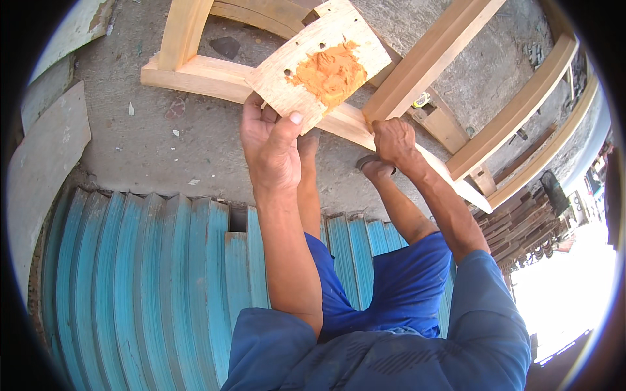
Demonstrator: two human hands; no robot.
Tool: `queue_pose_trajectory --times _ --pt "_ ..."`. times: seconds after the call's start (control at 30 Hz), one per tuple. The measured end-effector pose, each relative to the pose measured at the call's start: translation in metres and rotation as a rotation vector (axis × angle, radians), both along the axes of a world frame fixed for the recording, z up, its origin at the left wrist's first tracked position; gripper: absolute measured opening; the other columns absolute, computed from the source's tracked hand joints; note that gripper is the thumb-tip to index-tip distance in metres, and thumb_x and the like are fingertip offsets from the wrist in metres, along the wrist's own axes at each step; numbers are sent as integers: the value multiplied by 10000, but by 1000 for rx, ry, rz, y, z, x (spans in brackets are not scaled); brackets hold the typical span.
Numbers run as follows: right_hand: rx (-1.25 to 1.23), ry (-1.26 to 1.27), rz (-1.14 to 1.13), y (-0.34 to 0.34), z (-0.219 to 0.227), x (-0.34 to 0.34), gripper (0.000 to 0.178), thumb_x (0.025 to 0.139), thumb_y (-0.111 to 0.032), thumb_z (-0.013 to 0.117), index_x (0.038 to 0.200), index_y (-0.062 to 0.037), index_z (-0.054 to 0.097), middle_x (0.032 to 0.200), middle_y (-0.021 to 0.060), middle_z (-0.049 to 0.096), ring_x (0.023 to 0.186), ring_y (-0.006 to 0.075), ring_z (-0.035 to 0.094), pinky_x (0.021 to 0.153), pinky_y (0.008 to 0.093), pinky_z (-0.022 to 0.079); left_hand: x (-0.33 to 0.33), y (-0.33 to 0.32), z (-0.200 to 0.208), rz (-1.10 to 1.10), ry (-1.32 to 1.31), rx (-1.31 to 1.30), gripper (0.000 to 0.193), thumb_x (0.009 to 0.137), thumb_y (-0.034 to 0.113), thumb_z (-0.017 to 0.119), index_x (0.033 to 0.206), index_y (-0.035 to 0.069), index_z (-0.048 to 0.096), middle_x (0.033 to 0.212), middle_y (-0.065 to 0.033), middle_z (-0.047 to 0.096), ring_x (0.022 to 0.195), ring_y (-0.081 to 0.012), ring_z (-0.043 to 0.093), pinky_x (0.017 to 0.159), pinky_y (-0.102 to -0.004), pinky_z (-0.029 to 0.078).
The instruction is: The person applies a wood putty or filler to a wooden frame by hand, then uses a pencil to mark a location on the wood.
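Observation:
My left hand (270, 146) grips the near edge of a flat pale wooden board (277, 72), thumb on top. The board has a few small dark holes and carries a thick smear of orange putty (331, 70). It is held above a long light wooden rail (208, 79) of a frame. My right hand (394, 141) is closed in a fist at the joint where a wooden crosspiece (433, 55) meets that rail. A little orange shows at the joint beside its fingers. Whatever the fingers hold is hidden.
More curved frame pieces (541, 98) stand at the right, and a tape measure (420, 100) lies beyond the joint. Ribbed blue metal sheeting (150, 260) is beneath me at the lower left. Grey panels (52, 150) lean at far left; stacked wood (521, 228) is at right.

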State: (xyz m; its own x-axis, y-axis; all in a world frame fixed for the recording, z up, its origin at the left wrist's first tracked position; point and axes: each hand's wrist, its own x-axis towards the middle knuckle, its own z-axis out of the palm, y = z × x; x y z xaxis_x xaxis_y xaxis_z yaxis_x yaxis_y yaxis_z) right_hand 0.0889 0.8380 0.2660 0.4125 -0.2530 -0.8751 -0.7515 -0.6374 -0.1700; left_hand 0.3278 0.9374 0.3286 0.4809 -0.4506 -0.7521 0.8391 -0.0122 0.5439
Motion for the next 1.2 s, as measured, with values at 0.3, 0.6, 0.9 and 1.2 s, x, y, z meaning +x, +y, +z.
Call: queue_pose_trajectory --times 0.3,0.6,0.9,1.2 --pt "6 -133 -111 18 -20 -21 140 820 -125 565 852 -41 672 816 218 699 845 412 691 760 521 548 -2 -5 1 -21 -7 8 783 776 115 727 1458 -31 372 1356 -156 532 1297 -252 526 1134 -406 409" --pt "-55 -57 -257 -8 -1 -5 155 857 -139 556 862 -56 686 837 226 714 833 401 706 784 505 554 2 -3 5 -5 -13 25 801 779 126 730 1463 -47 350 1371 -167 513 1300 -252 518 1127 -398 411" --pt "0 -26 -82 11 -15 -3 191 857 -114 553 840 -72 739 874 204 733 873 400 719 786 492 566 0 -7 4 -14 -9 28 802 775 131 739 1460 -42 360 1371 -167 516 1301 -256 517 1127 -404 412" --pt "-20 55 63 -19 -42 24 192 871 -127 578 876 -59 758 885 179 746 873 346 735 774 462 564 -5 -9 0 -22 1 25 784 770 123 730 1451 -37 376 1354 -159 533 1290 -256 527 1128 -414 408"
